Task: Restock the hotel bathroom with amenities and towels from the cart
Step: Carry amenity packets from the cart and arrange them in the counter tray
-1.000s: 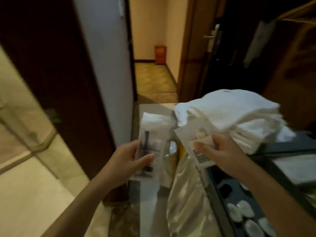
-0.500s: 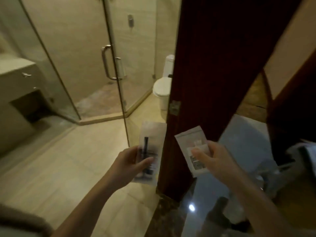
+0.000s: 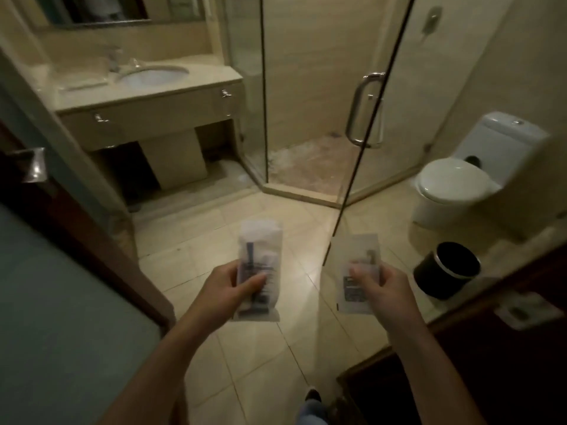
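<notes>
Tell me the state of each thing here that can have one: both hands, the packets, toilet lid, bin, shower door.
Left hand, thumb and fingers pinch the long packet.
Long packet, held upright.
Right hand, pinches the short packet.
Short packet, held upright.
Toilet lid, down.
Bin, upright, no lid, inside too dark to tell.
Shower door, seems swung open; glass makes it unsure.

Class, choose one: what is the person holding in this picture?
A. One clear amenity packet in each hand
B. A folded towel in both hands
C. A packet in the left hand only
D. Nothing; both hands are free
A: the left hand grips the left packet, and the right hand pinches the right packet.
</notes>
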A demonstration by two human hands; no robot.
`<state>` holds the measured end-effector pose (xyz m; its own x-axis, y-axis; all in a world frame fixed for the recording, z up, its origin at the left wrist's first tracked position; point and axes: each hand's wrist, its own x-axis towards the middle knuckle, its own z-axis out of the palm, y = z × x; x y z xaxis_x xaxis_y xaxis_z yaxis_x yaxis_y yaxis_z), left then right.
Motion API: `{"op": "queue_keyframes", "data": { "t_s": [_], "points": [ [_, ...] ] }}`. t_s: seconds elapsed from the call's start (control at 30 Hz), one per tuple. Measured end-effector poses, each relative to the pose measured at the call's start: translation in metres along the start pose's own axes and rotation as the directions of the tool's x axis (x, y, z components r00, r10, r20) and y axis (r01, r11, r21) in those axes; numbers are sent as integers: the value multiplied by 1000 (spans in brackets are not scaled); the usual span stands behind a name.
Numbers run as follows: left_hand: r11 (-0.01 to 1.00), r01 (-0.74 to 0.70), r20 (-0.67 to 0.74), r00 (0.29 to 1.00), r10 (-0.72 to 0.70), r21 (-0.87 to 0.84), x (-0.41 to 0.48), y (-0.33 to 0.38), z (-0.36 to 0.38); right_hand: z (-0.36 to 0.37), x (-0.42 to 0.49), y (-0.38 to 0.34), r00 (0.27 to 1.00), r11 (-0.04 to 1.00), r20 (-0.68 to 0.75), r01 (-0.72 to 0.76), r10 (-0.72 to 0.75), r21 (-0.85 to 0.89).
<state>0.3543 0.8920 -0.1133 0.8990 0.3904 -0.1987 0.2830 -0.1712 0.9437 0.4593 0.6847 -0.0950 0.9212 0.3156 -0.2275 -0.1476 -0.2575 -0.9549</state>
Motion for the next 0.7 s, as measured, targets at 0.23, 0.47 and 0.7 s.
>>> {"op": "queue_keyframes", "data": {
  "t_s": [0.23,0.47,0.7],
  "points": [
    [994,85,-285,953,-102,-71,49,0,-18,6,102,-20,987,1000,162,-12,11,8],
    [949,91,-451,863,-226,-303,90,-9,-31,42,176,-35,952,999,306,-3,16,-42],
    [905,57,-507,813,-286,-421,153,-27,-92,115,250,-48,934,996,356,-4,35,-87]
  ]
}}
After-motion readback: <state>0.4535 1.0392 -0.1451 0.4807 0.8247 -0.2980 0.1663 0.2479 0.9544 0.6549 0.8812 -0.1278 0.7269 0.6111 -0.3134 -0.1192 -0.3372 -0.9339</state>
